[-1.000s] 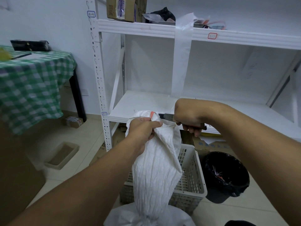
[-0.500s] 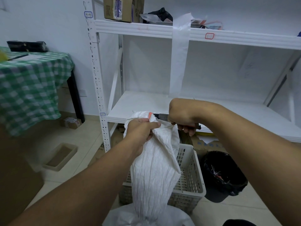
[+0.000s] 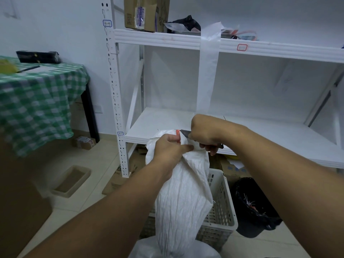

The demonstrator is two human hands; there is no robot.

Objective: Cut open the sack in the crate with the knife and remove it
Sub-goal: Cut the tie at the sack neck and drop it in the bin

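A white woven sack [image 3: 183, 198] is pulled up tall out of the white slotted crate [image 3: 221, 211] on the floor. My left hand [image 3: 170, 148] grips the bunched top of the sack, just below a red band at its mouth. My right hand [image 3: 204, 135] is closed around a dark-handled knife [image 3: 185, 132]. Its blade lies against the sack's top edge beside the red band. The handle end sticks out under my right fingers. The sack's lower part spreads out at the bottom of the view.
A white metal shelf unit [image 3: 167, 40] stands right behind the crate, with a cardboard box [image 3: 143, 12] on its upper level. A black-lined bin [image 3: 255, 205] sits right of the crate. A table with a green checked cloth [image 3: 37, 101] stands at left, a shallow tray [image 3: 71, 181] on the floor.
Both hands and the sack top have shifted slightly left together. The grips and the blade's place at the sack's edge look unchanged.
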